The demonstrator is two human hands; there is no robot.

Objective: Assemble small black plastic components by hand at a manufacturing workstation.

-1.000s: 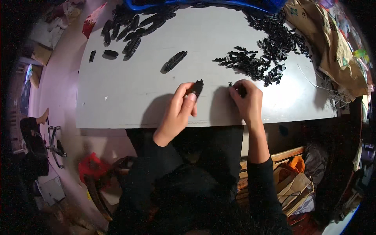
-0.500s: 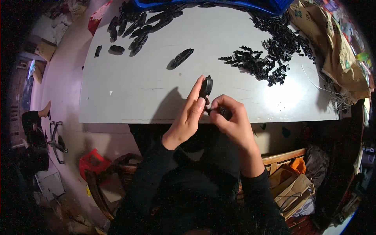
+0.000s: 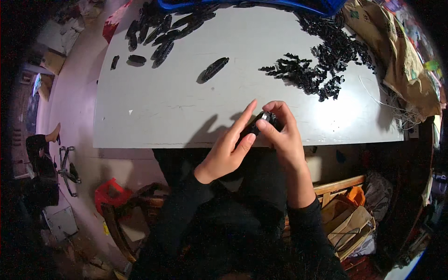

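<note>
Close to the table's front edge, my two hands come together around a black, oblong plastic part (image 3: 256, 127). My left hand (image 3: 226, 154) has it between the thumb and long, straight fingers. On the other side, my right hand (image 3: 285, 135) grips its upper end with curved fingers and thumb. A small pale patch shines at that end. Much of the part is covered by the fingers, so its exact kind is unclear. A similar black oblong piece (image 3: 214, 70) lies farther off on the white table (image 3: 163, 107).
Several black oblong pieces (image 3: 163, 52) lie at the far left. Many small black clips or links (image 3: 322, 70) are heaped at the right. A blue bin (image 3: 261, 6) stands at the back, and brown sacking (image 3: 401, 56) lines the right edge. A person's bare foot (image 3: 53, 134) shows far left.
My right hand has risen from below onto the upper end of the black part. The part has tilted to the right, and my left hand has turned with it.
</note>
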